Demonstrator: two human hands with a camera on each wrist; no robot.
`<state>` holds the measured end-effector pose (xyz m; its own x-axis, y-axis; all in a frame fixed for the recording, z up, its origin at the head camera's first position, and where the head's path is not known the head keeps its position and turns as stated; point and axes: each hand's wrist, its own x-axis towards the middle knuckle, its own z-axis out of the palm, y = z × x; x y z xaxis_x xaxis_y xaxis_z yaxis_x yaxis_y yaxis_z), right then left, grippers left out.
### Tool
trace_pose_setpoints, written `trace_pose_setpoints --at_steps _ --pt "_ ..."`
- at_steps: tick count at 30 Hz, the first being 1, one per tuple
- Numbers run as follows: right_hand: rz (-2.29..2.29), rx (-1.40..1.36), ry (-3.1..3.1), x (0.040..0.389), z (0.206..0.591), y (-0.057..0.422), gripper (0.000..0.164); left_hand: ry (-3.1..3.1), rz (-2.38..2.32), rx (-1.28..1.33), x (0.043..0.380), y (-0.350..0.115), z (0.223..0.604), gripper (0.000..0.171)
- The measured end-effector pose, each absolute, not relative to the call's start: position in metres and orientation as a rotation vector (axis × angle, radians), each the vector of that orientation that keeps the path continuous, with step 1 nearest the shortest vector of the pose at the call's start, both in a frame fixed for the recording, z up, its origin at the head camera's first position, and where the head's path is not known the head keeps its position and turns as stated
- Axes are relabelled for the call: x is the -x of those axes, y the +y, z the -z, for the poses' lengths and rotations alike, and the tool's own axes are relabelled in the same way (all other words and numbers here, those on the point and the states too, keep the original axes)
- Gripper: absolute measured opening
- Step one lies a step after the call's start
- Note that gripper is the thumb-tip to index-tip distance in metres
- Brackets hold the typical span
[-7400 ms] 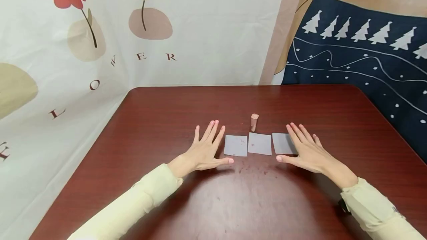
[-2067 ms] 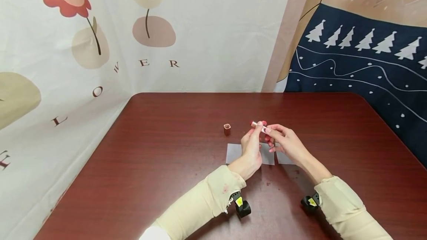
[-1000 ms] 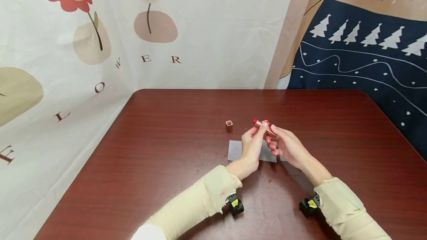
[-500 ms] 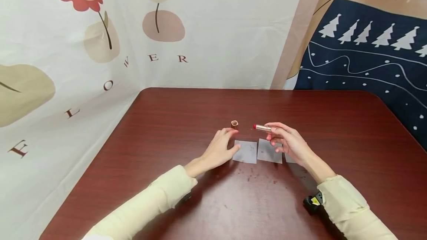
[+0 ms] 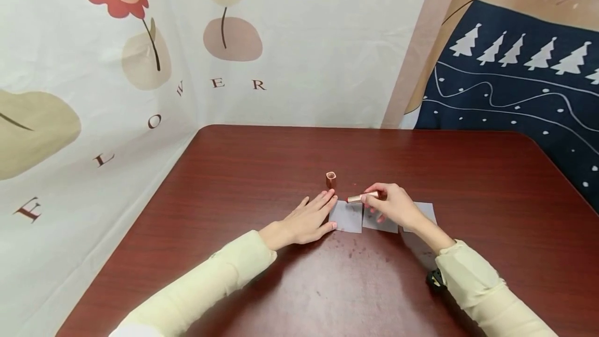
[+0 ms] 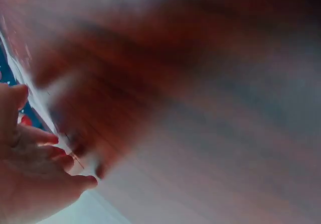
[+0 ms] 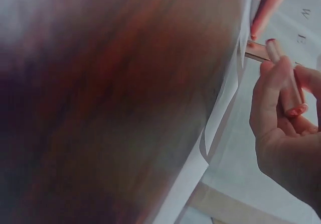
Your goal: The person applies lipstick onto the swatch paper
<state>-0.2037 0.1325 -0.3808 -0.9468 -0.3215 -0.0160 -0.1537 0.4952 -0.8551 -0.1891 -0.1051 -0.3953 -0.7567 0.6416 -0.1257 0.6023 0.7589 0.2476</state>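
Note:
My right hand point(image 5: 395, 208) pinches an uncapped lipstick point(image 5: 356, 198) between thumb and fingers. Its red tip points left, at the upper edge of the left grey paper square point(image 5: 346, 218); whether it touches is too small to tell. Straight fingers of my left hand point(image 5: 306, 222) lie at that square's left side, fingertips and thumb at its edge. Just beyond them the lipstick cap point(image 5: 330, 180) stands upright, hollow end up. In the right wrist view the lipstick point(image 7: 288, 91) slants within the fingers. The left wrist view shows the left hand point(image 6: 35, 169) low over the table, partly blurred.
A middle paper square point(image 5: 380, 223) lies partly under the right hand, and a right one point(image 5: 427, 213) beside the right wrist. Reddish specks mark the brown table point(image 5: 262, 165) in front of the papers. Printed cloths point(image 5: 318, 40) hang behind and left.
Earlier both hands were at the lipstick, and the cap was off. The left hand has since let go and moved left onto the left paper's edge. The right hand has lowered the lipstick toward that paper.

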Motion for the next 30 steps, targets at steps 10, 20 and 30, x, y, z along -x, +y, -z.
trace_pose_setpoints --at_steps 10,20,30 --pt "1.222 0.581 2.771 0.208 0.383 0.13 0.026 2.708 -0.16 -0.885 0.191 -0.101 0.4 0.067" --pt "1.172 0.712 2.808 0.211 0.384 0.123 0.023 2.694 -0.174 -0.87 0.194 -0.104 0.408 0.068" --pt "1.087 0.791 2.886 0.211 0.384 0.123 0.02 2.696 -0.188 -0.878 0.196 -0.103 0.413 0.068"
